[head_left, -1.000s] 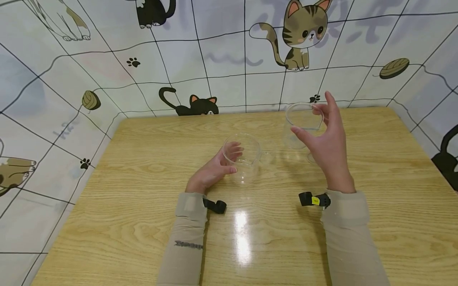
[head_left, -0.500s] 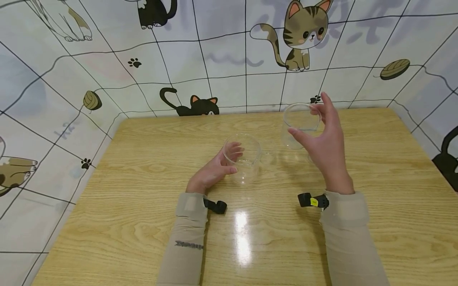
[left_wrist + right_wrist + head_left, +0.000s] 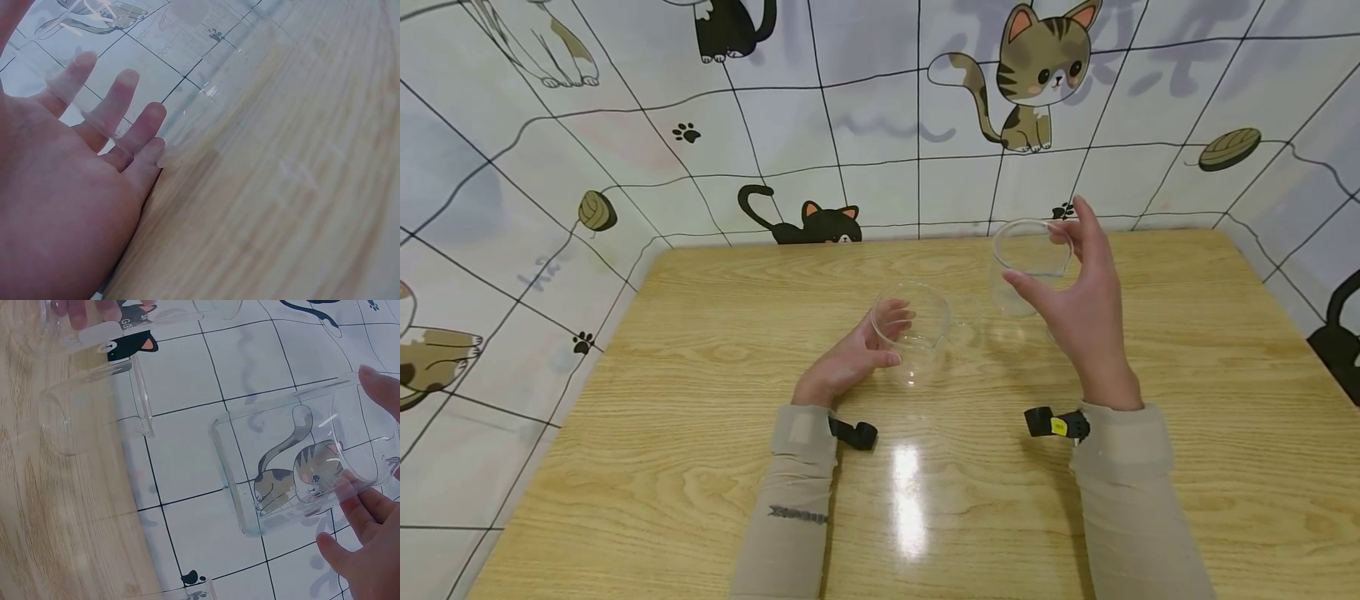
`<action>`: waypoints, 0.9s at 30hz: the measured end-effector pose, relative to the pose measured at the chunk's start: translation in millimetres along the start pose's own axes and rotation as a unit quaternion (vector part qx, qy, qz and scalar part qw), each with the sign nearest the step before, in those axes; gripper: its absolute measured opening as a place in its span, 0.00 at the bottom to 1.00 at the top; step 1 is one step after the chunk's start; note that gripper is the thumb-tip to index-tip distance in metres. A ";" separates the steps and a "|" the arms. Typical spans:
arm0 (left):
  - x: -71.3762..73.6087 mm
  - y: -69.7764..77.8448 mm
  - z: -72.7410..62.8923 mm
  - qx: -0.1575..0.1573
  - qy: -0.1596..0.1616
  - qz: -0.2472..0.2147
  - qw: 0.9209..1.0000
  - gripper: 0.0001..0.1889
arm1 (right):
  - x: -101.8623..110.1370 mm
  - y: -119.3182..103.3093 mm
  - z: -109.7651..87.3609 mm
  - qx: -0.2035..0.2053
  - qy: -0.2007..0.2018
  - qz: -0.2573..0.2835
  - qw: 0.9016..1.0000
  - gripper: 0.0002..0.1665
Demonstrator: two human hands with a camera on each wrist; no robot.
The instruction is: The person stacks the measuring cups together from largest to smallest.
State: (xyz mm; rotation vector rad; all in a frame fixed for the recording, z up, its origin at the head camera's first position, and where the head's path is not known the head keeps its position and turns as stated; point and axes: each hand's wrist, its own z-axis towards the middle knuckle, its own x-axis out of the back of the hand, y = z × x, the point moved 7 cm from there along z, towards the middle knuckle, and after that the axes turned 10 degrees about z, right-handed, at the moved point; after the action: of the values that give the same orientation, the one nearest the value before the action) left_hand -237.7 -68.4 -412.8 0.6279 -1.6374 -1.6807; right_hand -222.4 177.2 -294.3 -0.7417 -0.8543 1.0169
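My left hand holds a clear measuring cup from its left side, thumb in front and fingers behind. Faint printed numbers show through its wall in the left wrist view. It stands upright on the wooden table, close to the hand. My right hand grips a clear drinking glass between thumb and fingers near its rim. In the right wrist view this glass has a thick base, raised off the table. Between the two hands stands a smaller clear glass, faint in the head view.
The wooden table reaches back to a white wall with a black grid and cartoon cats. Side walls close in left and right. At the lower edge of the right wrist view, part of another clear object shows. A bright reflection lies in front.
My right hand has shifted slightly to the left with the drinking glass. My left hand keeps its place at the measuring cup.
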 end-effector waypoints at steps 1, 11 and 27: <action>0.5 -2.7 0.4 0.001 0.001 0.004 1.000 0.39 | 0.1 0.3 -0.1 0.001 0.000 0.000 1.000 0.53; -2.3 5.5 -1.5 0.004 0.001 0.006 1.000 0.37 | 1.0 -0.2 0.8 0.010 0.002 -0.003 1.000 0.53; -3.0 9.1 -2.0 0.002 0.001 0.015 1.000 0.40 | -4.4 -8.2 1.6 0.019 -0.002 0.016 1.000 0.55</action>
State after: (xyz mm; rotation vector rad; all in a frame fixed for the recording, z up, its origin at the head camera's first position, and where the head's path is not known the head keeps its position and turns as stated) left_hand -232.9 -67.0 -404.3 0.6041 -1.6401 -1.6553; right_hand -221.7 170.5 -287.7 -0.7239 -0.8274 1.0606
